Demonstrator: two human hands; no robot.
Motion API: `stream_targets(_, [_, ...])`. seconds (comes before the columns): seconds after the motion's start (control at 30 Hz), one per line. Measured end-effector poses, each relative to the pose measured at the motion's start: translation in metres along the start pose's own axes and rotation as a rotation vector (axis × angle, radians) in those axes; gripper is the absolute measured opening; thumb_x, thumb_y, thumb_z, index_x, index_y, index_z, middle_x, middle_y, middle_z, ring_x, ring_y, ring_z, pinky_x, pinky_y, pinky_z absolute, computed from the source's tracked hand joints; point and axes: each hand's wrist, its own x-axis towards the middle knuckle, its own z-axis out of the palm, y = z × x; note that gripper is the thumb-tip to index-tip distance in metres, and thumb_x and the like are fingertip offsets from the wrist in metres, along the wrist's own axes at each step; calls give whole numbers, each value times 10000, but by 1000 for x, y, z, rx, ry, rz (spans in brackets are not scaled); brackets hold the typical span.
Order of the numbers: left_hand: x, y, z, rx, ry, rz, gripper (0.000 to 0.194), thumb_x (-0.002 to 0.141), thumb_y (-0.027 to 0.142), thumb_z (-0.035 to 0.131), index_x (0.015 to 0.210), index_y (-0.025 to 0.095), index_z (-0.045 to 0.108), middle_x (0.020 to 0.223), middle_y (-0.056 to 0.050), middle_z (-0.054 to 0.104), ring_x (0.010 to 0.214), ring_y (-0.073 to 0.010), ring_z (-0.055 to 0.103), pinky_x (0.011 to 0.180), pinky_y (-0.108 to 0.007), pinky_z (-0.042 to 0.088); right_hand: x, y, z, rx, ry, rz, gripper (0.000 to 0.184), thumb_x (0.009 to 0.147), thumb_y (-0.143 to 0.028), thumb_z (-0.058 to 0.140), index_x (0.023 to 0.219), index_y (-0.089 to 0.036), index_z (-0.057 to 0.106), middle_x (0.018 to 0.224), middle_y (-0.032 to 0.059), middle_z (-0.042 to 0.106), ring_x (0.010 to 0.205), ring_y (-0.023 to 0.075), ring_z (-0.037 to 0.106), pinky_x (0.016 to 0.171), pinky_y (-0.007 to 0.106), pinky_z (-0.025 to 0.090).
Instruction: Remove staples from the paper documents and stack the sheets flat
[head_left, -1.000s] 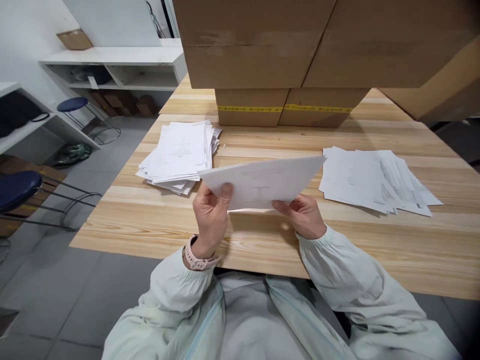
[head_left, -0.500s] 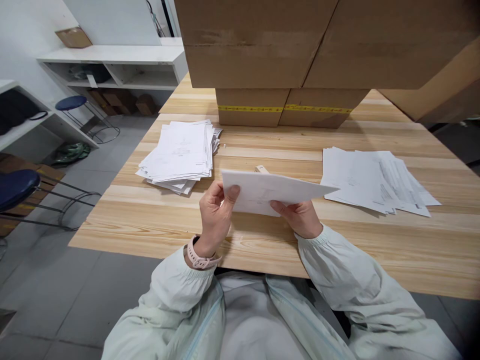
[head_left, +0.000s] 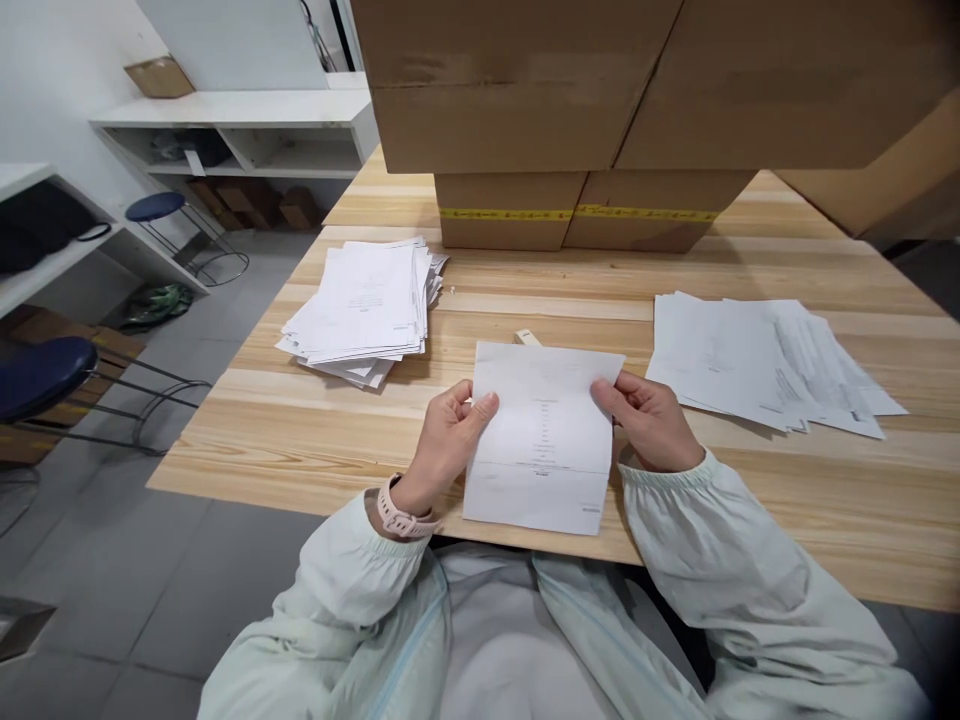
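Okay, person's left hand [head_left: 448,430] pinches one side of a printed sheet [head_left: 544,430], right hand [head_left: 658,422] the other, both closed on it. Sheet, creased across its lower part, is over the table [head_left: 300,445] near its front edge. Just beyond, small pale item [head_left: 526,338]. Then loose papers [head_left: 716,350] right, paper pile [head_left: 367,300] left, cardboard boxes [head_left: 502,232] stacked behind.

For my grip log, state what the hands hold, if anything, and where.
White printed paper: the left hand pinches its left edge, the right hand its right edge, both above mid-height.
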Motion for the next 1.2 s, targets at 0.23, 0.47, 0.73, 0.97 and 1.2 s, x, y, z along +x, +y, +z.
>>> stream_targets(0.23, [-5,-22,15,94,-223,-267,451,773,568,712,817,133,602,583,-30,647,475,-131,608,444,-215,485,-5,10,-21,31,38,153,384,710,-566,779,755,-192,707,654,-1,671,533,132,566,464,247,440])
stream_targets(0.47, [7,-26,30,78,-284,-393,348,815,474,685,802,148,563,580,-23,637,456,-121,618,432,-198,497,-12,27,-48,136,1,411,404,648,-508,842,865,-191,718,672,19,724,541,170,652,489,273,518])
stream_targets(0.73, [22,-25,53,99,-92,-348,304,829,209,626,1028,224,398,609,67,602,514,-119,608,492,-236,546,-6,32,-73,117,9,475,428,647,-468,852,943,-184,730,757,57,767,619,207,705,548,305,571])
stream_targets(0.97, [20,-39,60,150,-127,-282,127,733,154,627,819,179,536,594,79,451,505,-75,490,473,-199,502,1,22,-76,66,-33,438,392,640,-490,849,836,-185,701,648,31,705,530,162,626,445,253,491])
stream_targets(1.2, [16,-35,65,152,-87,-286,88,737,134,621,822,139,644,587,62,458,511,-68,479,504,-199,503,4,19,-82,-26,-46,359,396,639,-520,840,690,-189,629,521,-25,593,440,111,512,367,222,349])
